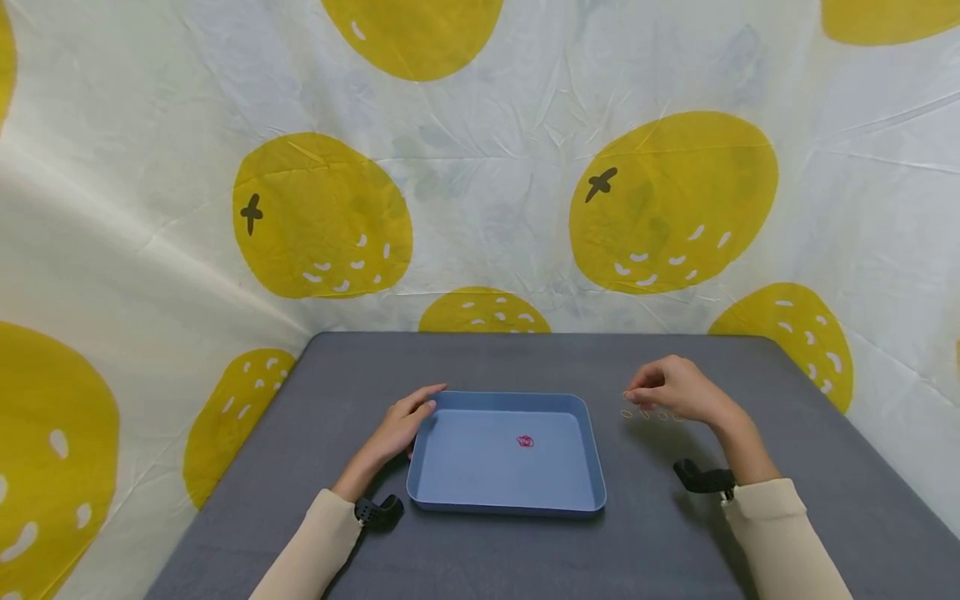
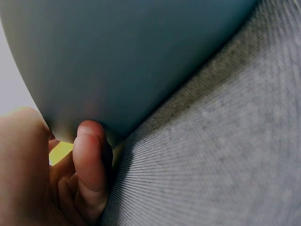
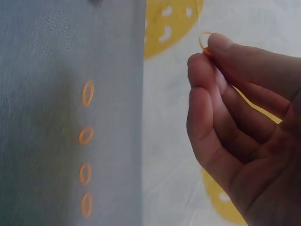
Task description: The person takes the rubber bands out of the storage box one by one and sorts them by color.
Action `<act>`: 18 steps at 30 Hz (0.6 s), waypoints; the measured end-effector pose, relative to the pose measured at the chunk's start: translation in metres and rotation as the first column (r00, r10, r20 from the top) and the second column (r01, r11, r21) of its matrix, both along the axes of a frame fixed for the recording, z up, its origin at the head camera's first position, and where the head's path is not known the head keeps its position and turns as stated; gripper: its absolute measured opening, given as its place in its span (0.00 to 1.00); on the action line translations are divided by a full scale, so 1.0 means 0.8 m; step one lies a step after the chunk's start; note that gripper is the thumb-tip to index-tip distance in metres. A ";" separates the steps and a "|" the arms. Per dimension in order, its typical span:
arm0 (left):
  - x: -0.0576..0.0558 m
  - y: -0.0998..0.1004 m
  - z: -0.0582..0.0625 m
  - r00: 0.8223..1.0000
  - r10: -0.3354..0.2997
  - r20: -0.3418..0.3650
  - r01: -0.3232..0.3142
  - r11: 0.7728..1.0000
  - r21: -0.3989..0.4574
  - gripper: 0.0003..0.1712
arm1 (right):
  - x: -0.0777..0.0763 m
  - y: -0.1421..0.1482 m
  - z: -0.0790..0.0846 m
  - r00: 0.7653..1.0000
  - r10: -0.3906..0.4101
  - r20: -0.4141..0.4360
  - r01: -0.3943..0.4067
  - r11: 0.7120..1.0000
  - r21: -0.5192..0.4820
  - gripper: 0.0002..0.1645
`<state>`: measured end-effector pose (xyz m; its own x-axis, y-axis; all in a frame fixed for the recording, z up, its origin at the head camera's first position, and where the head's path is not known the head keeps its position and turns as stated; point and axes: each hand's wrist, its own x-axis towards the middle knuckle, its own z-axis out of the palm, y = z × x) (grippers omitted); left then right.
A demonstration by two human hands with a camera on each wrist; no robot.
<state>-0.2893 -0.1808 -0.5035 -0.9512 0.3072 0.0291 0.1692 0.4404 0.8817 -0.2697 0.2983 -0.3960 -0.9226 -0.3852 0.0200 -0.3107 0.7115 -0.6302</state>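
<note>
A shallow blue tray [image 1: 480,475] lies on the grey table. At its far left corner my left hand [image 1: 397,425] grips the rim, thumb over the edge; in the left wrist view a bent finger [image 2: 89,155] presses the outer wall. Inside the tray is a small tangled red loop [image 1: 525,442]. My right hand [image 1: 678,390] is raised over the table to the right of the tray. Between thumb and index fingertip it pinches a small orange rubber band [image 3: 201,44]. Several similar orange bands [image 3: 86,135] lie in a row on the table below.
The grey table [image 1: 510,558] extends around the tray on all sides. Behind it and along both sides hangs a white cloth [image 1: 487,208] printed with large yellow fruit. Black straps with camera mounts [image 1: 705,479] sit on both wrists.
</note>
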 end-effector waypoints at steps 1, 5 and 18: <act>0.000 0.000 0.000 1.000 0.000 0.000 0.000 1.000 0.003 0.24 | -0.001 0.006 -0.002 1.000 -0.006 0.004 0.006 1.000 0.003 0.10; -0.001 0.001 -0.003 1.000 -0.002 0.000 0.002 1.000 0.006 0.24 | -0.002 0.030 -0.011 0.999 -0.022 0.024 0.022 1.000 0.007 0.12; -0.001 -0.001 -0.004 1.000 0.000 0.002 0.000 1.000 0.003 0.24 | -0.002 0.093 -0.038 0.986 -0.136 0.093 0.129 0.989 0.079 0.13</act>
